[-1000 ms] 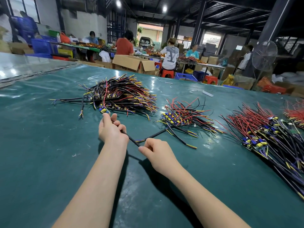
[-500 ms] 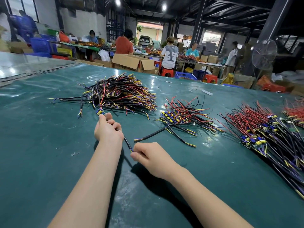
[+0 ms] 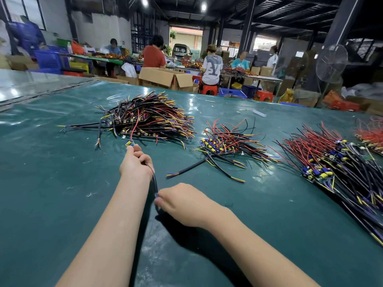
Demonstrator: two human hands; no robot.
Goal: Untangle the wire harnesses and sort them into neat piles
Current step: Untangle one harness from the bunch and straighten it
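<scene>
Currently held harness (image 3: 154, 180): one black-sheathed lead with a small yellow-and-blue part at its far end; a thin red wire rises from that part toward the heap behind
Left grip (image 3: 134, 162): fingers curled round the harness close to the yellow-and-blue part, which pokes out just past the fingertips
Right grip (image 3: 182, 201): thumb and fingers pinched together on the near end of the black lead, where a few blue strands show
Harness to grips: the black lead spans the short gap between the two, slanting from the left one down to the right one
Left pile (image 3: 149, 119): largest heap, black leads with yellow, red and purple tips fanned rightward, just beyond the left grip
Middle pile (image 3: 226, 141): smaller, red loops over blue-and-yellow parts, black leads trailing toward the right grip but apart from it
Right pile (image 3: 331, 160): long bundle of red wires and black leads, well apart from both grips
Far-right pile (image 3: 371, 135): red wires, cut off by the frame edge
Worktop (image 3: 51, 183): green sheet carrying every pile
</scene>
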